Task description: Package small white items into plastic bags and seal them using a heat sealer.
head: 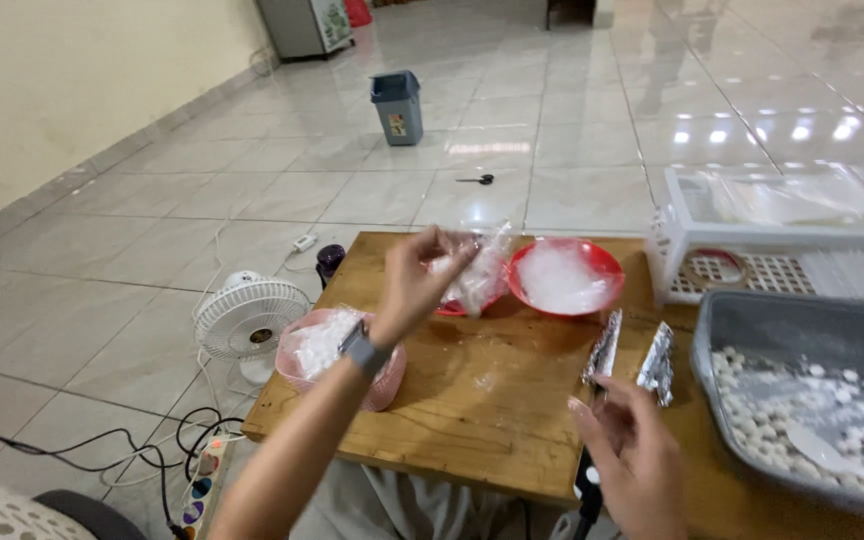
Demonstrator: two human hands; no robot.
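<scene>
- Right hand (635, 455) is nearest the camera, at the near edge of the table (492, 400); fingers loosely curled, grip holds nothing that I can make out.
- Left hand (414, 280) is raised above the table, just left of the red bowl (564, 275); fingers pinched shut on a clear plastic bag (474, 270).
- Bag: thin, crumpled, see-through, something whitish inside; hangs between the left hand and the red bowl, partly hiding a second red dish behind it.
- Red bowl holds a white, fluffy heap.
- Judgement: keep the pinch high on the bag's mouth and hold it over the bowl so nothing spills on the table.
- Right of the bowl: white basket (772, 235); nearer, grey tray (802, 330) of small white balls.
- Near side of the bowl: two foil rolls (632, 355).
- Left of the bowl: pink basket (337, 355).
</scene>
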